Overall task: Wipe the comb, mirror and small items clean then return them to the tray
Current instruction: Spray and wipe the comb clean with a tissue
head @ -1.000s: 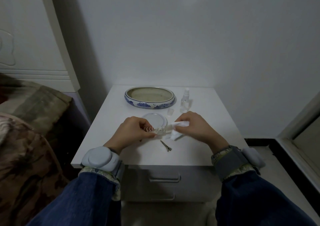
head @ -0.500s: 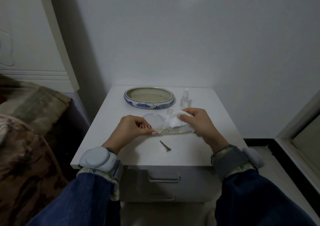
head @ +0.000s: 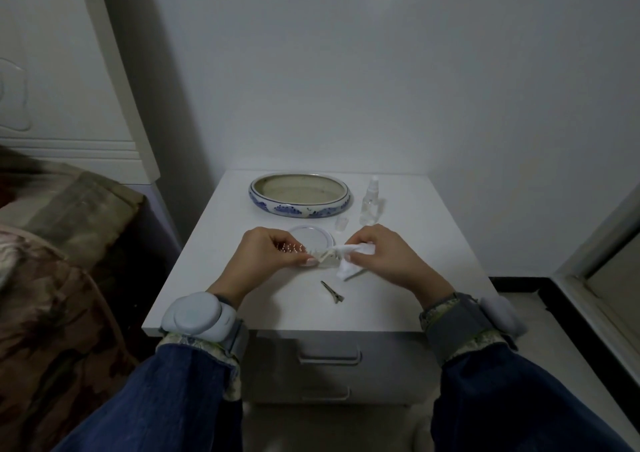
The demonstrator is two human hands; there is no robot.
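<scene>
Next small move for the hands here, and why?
Probably draw the white cloth along the comb again. The left hand grips the comb's brush end while the right hand pinches the cloth around its handle. The mirror and hair clip lie on the table; the tray holds nothing.

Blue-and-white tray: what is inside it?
The tray shows only its bare beige bottom; nothing lies in it. Its near rim hides a strip of the floor just behind it.

Pale cream plastic comb [head: 323, 256] with pin bristles: held level above the tabletop, half wrapped in a crumpled white cloth [head: 349, 261]. Round white-rimmed mirror [head: 310, 237]: flat, just behind it. Slim grey metal hair clip [head: 332, 292]: flat, nearer front edge. Oval blue-and-white ceramic tray [head: 298, 199]: at rear.
</scene>
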